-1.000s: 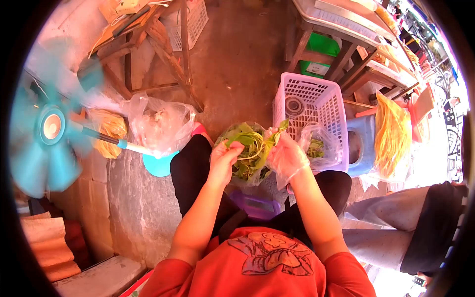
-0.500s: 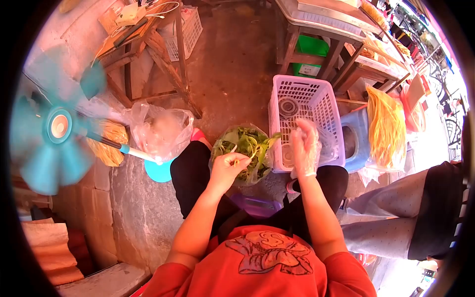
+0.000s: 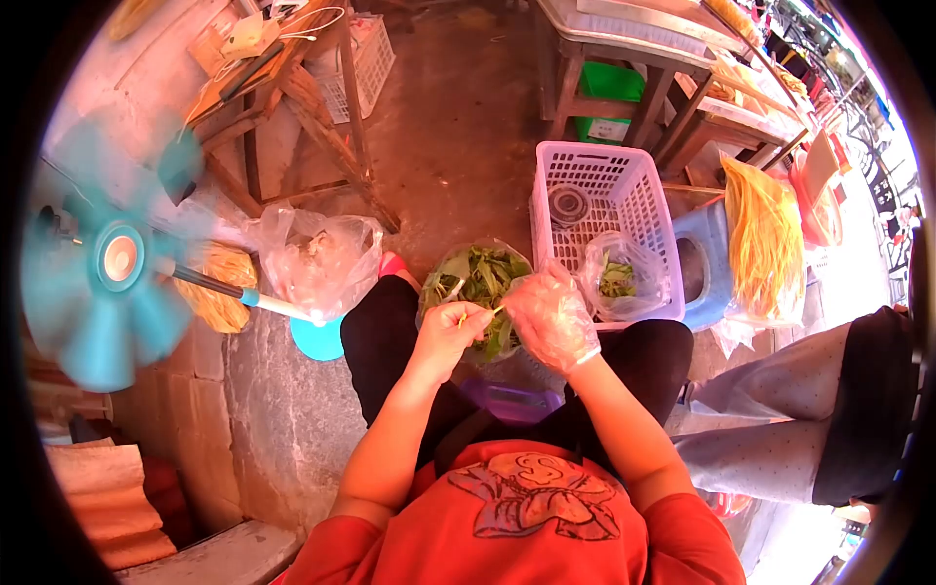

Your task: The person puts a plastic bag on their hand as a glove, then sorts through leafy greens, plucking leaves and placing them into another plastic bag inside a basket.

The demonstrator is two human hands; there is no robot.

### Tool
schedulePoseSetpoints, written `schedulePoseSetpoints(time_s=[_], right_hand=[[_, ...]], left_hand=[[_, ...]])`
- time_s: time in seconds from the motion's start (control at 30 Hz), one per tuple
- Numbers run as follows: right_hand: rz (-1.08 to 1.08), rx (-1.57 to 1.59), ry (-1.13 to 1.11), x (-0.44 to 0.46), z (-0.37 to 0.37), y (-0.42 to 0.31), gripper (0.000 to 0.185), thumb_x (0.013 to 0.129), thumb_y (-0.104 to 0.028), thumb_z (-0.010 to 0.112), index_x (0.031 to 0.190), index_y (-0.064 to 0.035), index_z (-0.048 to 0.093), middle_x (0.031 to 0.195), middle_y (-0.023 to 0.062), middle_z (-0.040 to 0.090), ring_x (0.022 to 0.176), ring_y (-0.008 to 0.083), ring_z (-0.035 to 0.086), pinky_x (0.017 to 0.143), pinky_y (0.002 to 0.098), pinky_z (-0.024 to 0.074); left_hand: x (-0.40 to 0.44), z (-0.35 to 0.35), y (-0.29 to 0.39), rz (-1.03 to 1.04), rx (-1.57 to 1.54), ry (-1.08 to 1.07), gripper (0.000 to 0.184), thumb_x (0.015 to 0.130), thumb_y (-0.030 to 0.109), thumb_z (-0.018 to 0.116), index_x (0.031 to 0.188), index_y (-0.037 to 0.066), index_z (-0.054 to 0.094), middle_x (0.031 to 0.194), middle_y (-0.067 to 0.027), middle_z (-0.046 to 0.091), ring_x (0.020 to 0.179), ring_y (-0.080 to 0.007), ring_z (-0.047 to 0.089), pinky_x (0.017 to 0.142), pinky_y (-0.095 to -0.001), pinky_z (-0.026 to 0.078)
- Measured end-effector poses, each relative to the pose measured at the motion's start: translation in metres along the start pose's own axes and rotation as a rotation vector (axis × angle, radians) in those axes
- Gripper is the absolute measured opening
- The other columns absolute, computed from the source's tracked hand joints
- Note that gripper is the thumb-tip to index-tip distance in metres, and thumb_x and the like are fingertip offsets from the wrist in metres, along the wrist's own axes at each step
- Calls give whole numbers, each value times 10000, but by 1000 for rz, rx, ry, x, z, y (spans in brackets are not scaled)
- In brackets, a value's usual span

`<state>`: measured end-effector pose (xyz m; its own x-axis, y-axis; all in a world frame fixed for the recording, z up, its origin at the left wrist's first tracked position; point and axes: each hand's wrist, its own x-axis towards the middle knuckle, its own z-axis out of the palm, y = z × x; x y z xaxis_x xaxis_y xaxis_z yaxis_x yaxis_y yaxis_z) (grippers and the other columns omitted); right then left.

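Observation:
My left hand (image 3: 448, 336) is bare and pinches a thin green stem (image 3: 498, 310) between thumb and fingers. My right hand (image 3: 554, 320), in a clear plastic glove, is closed at the stem's other end, and any leaves there are hidden by it. Below both hands, a clear bag of leafy greens (image 3: 482, 276) stands open between my knees. Beyond my right hand, a smaller clear bag (image 3: 643, 294) holding some picked leaves (image 3: 616, 278) lies in the near end of the lilac plastic basket (image 3: 645, 180).
On the left, a turquoise fan (image 3: 119, 257) spins beside a clear plastic bag (image 3: 327, 255). A blue stool (image 3: 710, 249) and yellow dried strips (image 3: 762, 234) stand on the right. A person's legs (image 3: 770, 419) are close by at right. Wooden tables (image 3: 561, 93) stand ahead.
My right hand has come left and down from over the basket and closed at the stem. The bag of leaves in the basket is now uncovered. My left hand has barely moved.

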<state>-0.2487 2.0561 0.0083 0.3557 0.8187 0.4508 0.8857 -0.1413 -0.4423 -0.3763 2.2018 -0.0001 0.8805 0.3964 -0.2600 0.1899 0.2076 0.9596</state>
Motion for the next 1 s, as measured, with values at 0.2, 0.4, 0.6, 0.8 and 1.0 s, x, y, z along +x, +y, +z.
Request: schedulePoseSetpoints(time_s=[0.2,0.4,0.6,0.8,1.0], right_hand=[[490,1047,431,-4,14,26,171,939,-182,468,982,-31,537,861,65,585,821,121,537,803,280,426],[294,717,-62,2,2,13,258,856,-177,576,1072,-38,597,880,94,612,813,230,578,739,346,448],[318,349,-23,4,-1,5,135,819,-124,533,808,-30,630,819,149,603,776,338,583,690,404,460],[802,510,363,-13,8,105,166,866,-138,497,853,-22,615,840,111,619,700,242,576,687,364,462],[1124,1098,286,-16,13,129,171,889,-209,549,929,-54,610,783,-13,549,726,84,490,670,223,409]], left_hand=[[-4,4,2,-93,-322,-61,144,862,161,625,832,22,600,626,2,516,540,-67,428,505,-195,321],[4,7,-1,-165,-550,-80,129,883,153,592,860,29,563,632,-10,497,520,-88,408,493,-208,324],[12,8,-14,-217,-546,-136,105,890,143,581,866,45,555,652,-20,505,531,-93,412,493,-221,334],[34,4,-36,-323,-586,86,76,907,144,548,937,90,503,717,-27,537,560,-101,459,504,-218,359],[107,-37,-160,-358,-35,308,147,840,124,609,950,75,526,895,-64,607,703,-140,562,595,-254,425]])
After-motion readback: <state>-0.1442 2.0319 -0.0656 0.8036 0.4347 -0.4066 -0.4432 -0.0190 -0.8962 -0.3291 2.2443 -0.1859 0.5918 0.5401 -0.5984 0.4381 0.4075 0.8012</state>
